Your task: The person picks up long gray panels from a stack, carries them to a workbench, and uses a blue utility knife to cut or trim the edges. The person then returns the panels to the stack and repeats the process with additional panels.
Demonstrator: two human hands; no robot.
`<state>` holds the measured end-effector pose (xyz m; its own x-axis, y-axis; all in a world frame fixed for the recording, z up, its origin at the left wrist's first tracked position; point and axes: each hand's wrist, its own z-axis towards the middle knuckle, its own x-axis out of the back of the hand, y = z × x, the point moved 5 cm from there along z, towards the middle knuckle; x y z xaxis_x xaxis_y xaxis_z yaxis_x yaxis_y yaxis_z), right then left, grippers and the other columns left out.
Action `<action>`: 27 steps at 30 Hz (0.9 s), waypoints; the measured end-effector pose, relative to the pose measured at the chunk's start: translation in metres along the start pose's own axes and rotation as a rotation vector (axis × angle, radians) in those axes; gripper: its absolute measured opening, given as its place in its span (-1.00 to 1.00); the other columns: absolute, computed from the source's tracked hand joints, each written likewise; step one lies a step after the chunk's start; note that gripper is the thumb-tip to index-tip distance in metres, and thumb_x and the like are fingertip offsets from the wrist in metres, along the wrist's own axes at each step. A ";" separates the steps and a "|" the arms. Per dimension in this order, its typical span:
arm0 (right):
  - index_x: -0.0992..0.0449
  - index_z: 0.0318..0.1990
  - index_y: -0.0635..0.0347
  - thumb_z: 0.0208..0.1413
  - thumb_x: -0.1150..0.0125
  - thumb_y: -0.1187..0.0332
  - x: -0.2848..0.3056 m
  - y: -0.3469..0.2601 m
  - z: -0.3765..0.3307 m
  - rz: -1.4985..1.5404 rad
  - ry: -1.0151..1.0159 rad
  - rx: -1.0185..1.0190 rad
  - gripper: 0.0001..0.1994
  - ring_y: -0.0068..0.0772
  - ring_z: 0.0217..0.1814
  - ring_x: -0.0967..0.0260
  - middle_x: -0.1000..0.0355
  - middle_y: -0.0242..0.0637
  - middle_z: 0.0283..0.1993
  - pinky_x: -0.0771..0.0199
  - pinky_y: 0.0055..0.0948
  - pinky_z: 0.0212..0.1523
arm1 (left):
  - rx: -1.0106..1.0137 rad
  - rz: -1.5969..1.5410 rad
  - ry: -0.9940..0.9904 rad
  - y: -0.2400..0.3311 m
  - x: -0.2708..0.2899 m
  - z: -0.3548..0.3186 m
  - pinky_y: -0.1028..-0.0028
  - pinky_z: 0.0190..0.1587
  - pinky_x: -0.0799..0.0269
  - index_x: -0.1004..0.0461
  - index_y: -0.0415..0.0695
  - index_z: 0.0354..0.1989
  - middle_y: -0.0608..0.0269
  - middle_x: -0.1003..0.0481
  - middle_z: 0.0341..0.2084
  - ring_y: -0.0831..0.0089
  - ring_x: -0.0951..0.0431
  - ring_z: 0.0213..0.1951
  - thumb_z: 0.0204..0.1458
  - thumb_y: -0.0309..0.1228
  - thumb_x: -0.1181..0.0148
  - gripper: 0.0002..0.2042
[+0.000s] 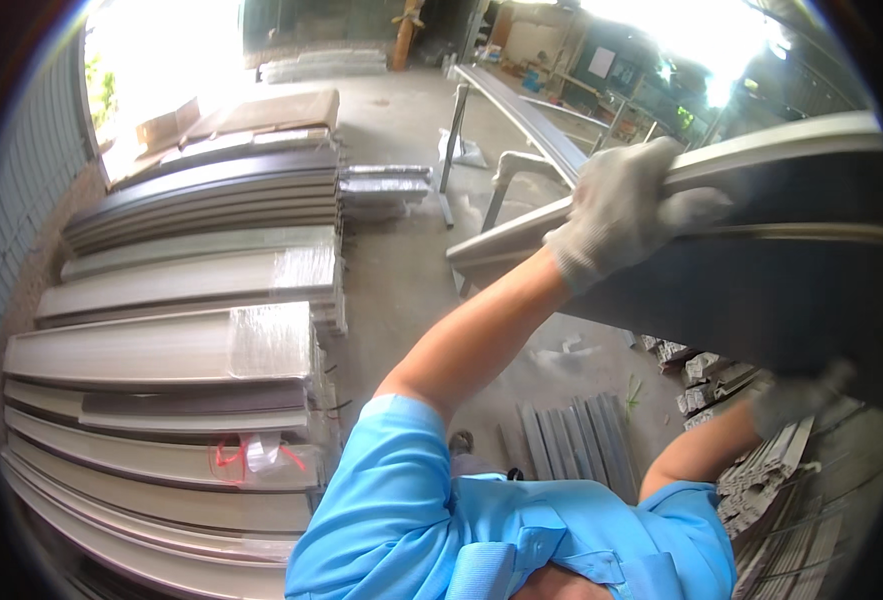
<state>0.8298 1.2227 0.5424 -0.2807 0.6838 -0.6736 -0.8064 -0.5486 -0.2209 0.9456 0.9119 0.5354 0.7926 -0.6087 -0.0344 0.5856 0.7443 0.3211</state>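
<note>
My left hand (626,205), in a pale knit work glove, is closed over the upper edge of a long dark panel (731,300) with a light rim. The thumb lies along the panel's dark face, while the other fingers wrap over the rim. Tilted on its side, the panel reaches from mid-view past the right rim of the picture, where its far end is lost. Lower down, my gloved right hand (806,395) holds the panel's bottom edge; its fingers are blurred and dim.
Long pale profiles, some plastic-wrapped, lie in stacks (161,345) on the left. Ahead stands a metal frame rack (521,125). Dark bars (576,445) lie on the floor by my body. Bundled profiles (761,470) are piled beneath my right arm. Flattened cardboard (261,115) tops the far stack.
</note>
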 end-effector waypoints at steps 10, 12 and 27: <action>-0.56 0.02 0.23 0.03 -0.24 0.20 -0.027 0.086 0.005 0.235 -0.106 0.338 -0.58 0.03 0.16 -0.41 -0.47 0.01 0.14 -0.30 0.02 0.30 | -0.209 0.051 -0.050 -0.160 -0.001 0.044 0.25 -0.50 -0.44 -0.46 -0.14 -0.56 0.12 -0.47 -0.66 0.12 -0.58 -0.57 -0.35 0.36 -0.41 -0.31; -0.56 0.03 0.18 0.06 -0.22 0.15 -0.054 0.131 -0.009 0.745 -0.366 -0.063 -0.58 0.04 0.20 -0.40 -0.46 0.01 0.17 -0.27 0.04 0.33 | -0.257 0.124 -0.082 -0.191 0.005 0.064 0.23 -0.49 -0.47 -0.50 -0.16 -0.59 0.10 -0.51 -0.68 0.10 -0.60 -0.57 -0.33 0.43 -0.32 -0.26; -0.50 0.12 0.13 0.07 -0.28 -0.04 -0.251 0.461 -0.142 0.412 -0.025 0.192 -0.45 -0.05 0.32 -0.29 -0.38 -0.11 0.26 -0.15 0.02 0.41 | -0.645 0.447 -0.229 -0.490 0.094 0.253 0.28 -0.42 -0.50 -0.67 -0.02 -0.43 0.21 -0.59 -0.59 0.19 -0.64 -0.46 -0.36 0.48 -0.27 -0.28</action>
<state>0.6026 0.7293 0.5094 -0.6090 0.4393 -0.6604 -0.7057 -0.6801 0.1984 0.6908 0.4206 0.6139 0.9609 -0.2061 0.1850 0.2605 0.8993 -0.3514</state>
